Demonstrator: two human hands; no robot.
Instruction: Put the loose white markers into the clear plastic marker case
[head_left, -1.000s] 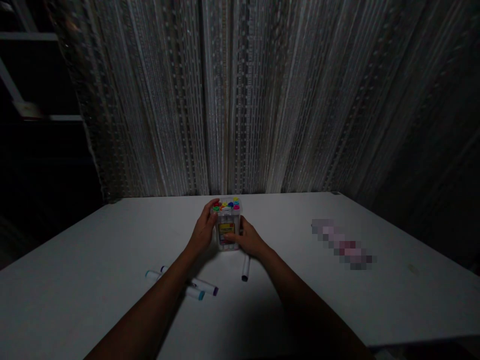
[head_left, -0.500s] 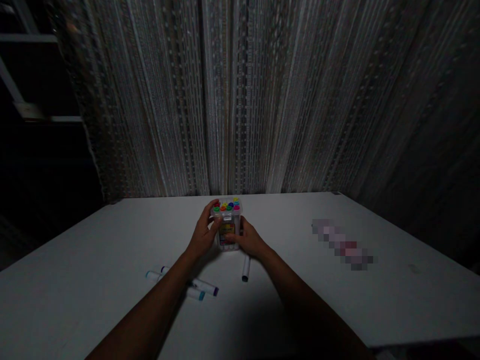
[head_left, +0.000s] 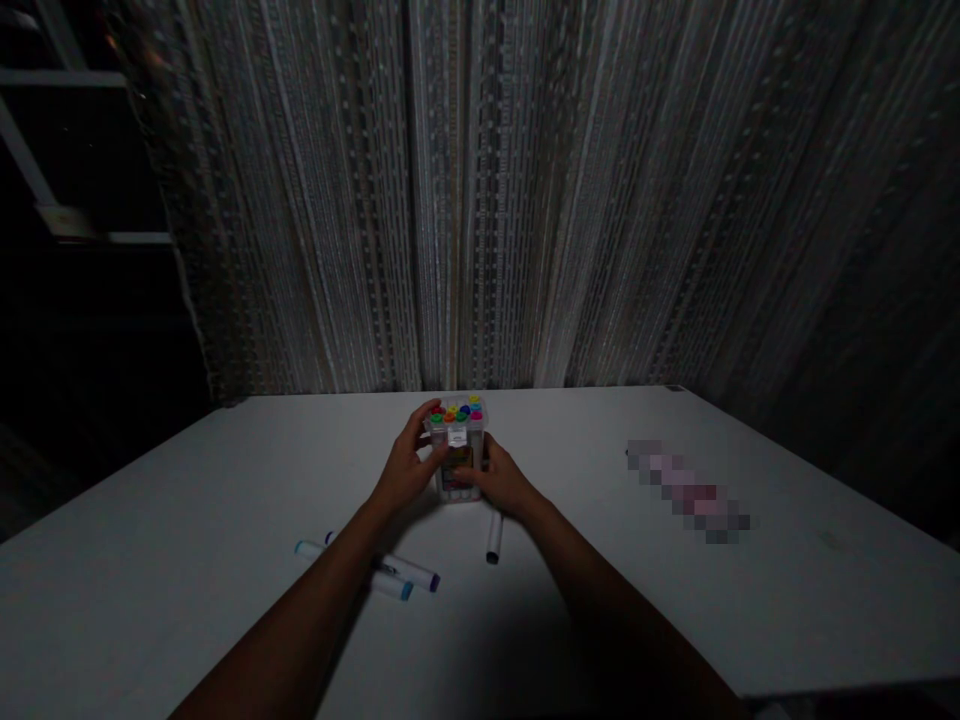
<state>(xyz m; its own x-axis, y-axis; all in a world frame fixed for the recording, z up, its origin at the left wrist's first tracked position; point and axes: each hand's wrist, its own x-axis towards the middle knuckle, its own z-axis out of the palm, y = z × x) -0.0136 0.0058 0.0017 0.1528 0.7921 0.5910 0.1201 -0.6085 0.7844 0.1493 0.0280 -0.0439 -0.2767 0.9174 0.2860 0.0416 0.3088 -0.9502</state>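
A clear plastic marker case (head_left: 478,462) stands upright on the white table, with several coloured marker caps showing through its top and a label on its front. Around its left side and upper edge curls my left hand (head_left: 405,465), the thumb at the pale front latch (head_left: 457,437), which sticks out from the case. My right hand (head_left: 506,480) grips the lower right side, thumb across the label. Just below that hand lies a white marker with a dark end (head_left: 494,540). Under my left forearm, a purple-ended marker (head_left: 416,574) and a blue-ended marker (head_left: 394,586) are partly hidden.
A blurred-out pinkish object (head_left: 686,492) rests on the right part of the white table (head_left: 600,430). Behind the table's far edge hangs a patterned curtain (head_left: 510,200). Dark shelving or a frame (head_left: 90,160) stands at the left. The light is dim.
The front latch now sticks out further and looks brighter, with my left thumb just beneath it. Both hands keep their hold on the case; the whole view has shifted slightly.
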